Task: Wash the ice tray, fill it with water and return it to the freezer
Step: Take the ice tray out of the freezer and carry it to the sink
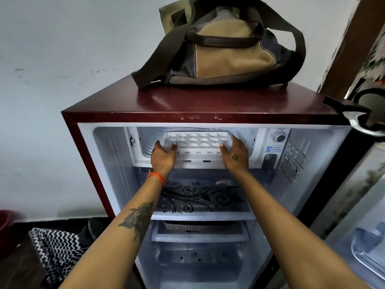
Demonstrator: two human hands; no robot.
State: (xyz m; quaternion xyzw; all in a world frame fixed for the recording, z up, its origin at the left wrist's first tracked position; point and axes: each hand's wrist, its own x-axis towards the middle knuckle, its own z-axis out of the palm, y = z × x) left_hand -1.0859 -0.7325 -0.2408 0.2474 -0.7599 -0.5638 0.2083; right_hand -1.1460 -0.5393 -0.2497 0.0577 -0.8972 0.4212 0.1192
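A white ice tray (198, 140) with several rows of cells lies flat in the freezer compartment (145, 142) at the top of the open fridge. My left hand (163, 155) holds the tray's left end, thumb on its front rim and fingers along its side. My right hand (236, 154) holds the right end the same way. Both forearms reach in from below. I cannot tell whether the cells hold water.
A tan and grey bag (229, 42) sits on the maroon fridge top (198, 101). The thermostat dial (279, 136) is right of the freezer. Below are a glass shelf with floral print (204, 199) and a basket (198, 227). The open door (364, 226) stands at the right.
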